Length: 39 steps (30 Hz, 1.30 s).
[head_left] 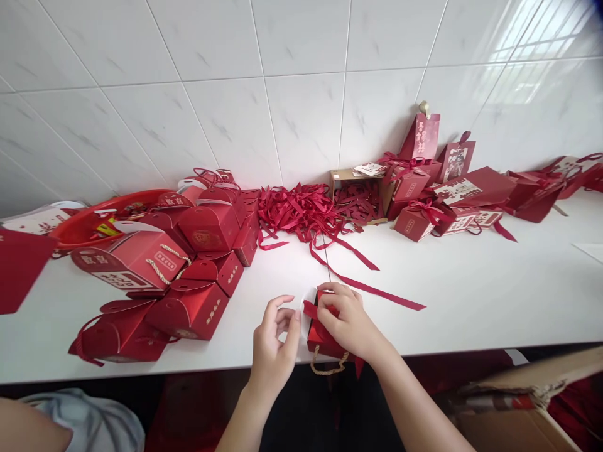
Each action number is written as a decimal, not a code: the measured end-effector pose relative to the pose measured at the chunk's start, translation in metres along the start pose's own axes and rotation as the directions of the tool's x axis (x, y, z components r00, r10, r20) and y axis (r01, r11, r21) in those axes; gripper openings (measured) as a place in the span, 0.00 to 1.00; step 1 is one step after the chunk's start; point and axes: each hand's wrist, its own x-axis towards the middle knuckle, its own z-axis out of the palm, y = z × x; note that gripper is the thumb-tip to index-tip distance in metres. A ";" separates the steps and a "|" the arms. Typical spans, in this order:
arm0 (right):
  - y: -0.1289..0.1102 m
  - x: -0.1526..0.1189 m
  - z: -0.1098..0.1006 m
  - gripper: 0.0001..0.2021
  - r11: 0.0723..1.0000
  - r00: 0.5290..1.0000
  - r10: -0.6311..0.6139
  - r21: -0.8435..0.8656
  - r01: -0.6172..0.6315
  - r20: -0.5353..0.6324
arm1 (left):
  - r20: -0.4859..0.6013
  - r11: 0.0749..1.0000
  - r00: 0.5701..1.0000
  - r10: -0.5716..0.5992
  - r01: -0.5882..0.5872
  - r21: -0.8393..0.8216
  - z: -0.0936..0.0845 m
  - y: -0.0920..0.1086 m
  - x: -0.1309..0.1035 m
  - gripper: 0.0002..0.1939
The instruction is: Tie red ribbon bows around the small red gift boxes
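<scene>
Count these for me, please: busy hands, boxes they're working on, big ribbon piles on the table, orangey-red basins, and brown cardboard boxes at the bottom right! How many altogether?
Left hand and right hand: 2
Red box by the hands: 1
Ribbon pile: 1
Orange-red basin: 1
Brown cardboard box: 1
Total: 6

From the head, the white table (471, 282) is viewed closely, forward and downward, tiled wall (301, 37) at twelve o'clock.

Chinese characters (164, 261) on red boxes (135, 252), unreadably small.
</scene>
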 end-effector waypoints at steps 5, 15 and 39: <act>0.001 0.001 0.000 0.14 1.000 1.000 0.005 0.005 -0.005 -0.020 | 0.016 0.999 0.999 0.042 -0.042 0.009 -0.002 0.002 0.007 0.12; 0.002 0.002 0.005 0.18 1.000 0.998 -0.020 -0.022 0.019 -0.066 | 0.046 0.996 0.999 0.005 0.000 -0.092 0.000 -0.001 0.004 0.13; 0.015 -0.005 -0.001 0.13 0.954 0.915 -0.105 0.220 0.203 -0.389 | 0.269 0.992 0.957 -0.110 0.121 -0.024 -0.006 -0.029 0.024 0.11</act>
